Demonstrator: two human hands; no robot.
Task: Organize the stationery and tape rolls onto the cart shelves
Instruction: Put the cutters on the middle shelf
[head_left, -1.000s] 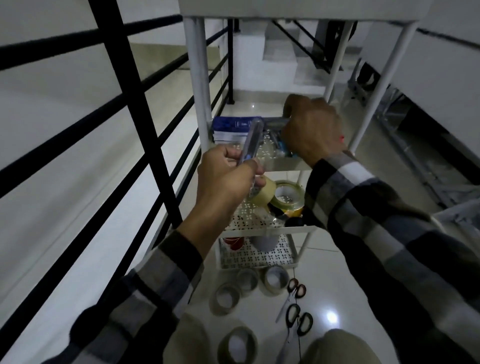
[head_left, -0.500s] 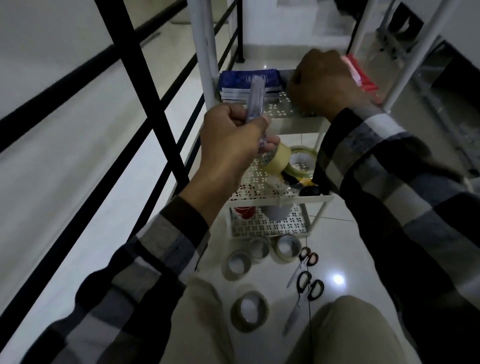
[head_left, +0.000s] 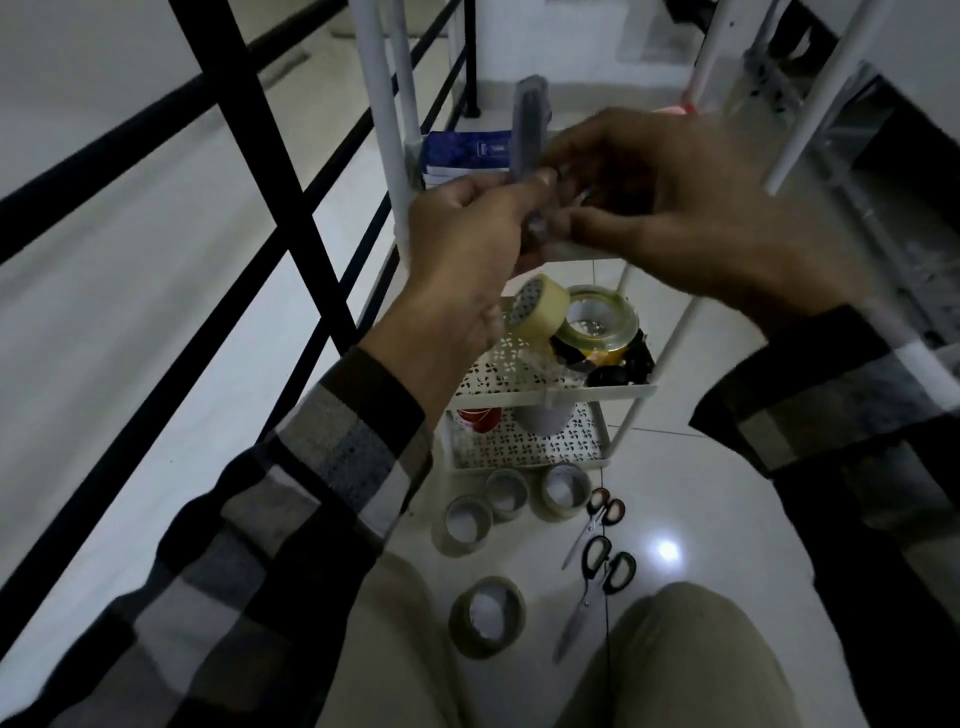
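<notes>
My left hand (head_left: 467, 249) grips a slim clear pen case (head_left: 527, 124) by its lower end and holds it upright above the white cart. My right hand (head_left: 675, 208) meets it there, fingers pinched at the case's base; the contact is blurred. Below them, the cart's middle shelf (head_left: 550, 397) holds a beige tape roll (head_left: 537, 306), a clear tape roll (head_left: 602, 322) and dark items. Several tape rolls (head_left: 467, 525) lie on the floor in front of the cart, with red-handled scissors (head_left: 597, 519) and black-handled scissors (head_left: 597, 587) beside them.
A blue packet (head_left: 462, 150) lies on the upper shelf behind my hands. The bottom shelf (head_left: 524, 447) carries a red item and a white cup. A black railing (head_left: 260, 208) runs close along the left. My knees frame the glossy tiled floor.
My right hand left the upper shelf and came back to the case in my left hand. The view tilted further down toward the floor.
</notes>
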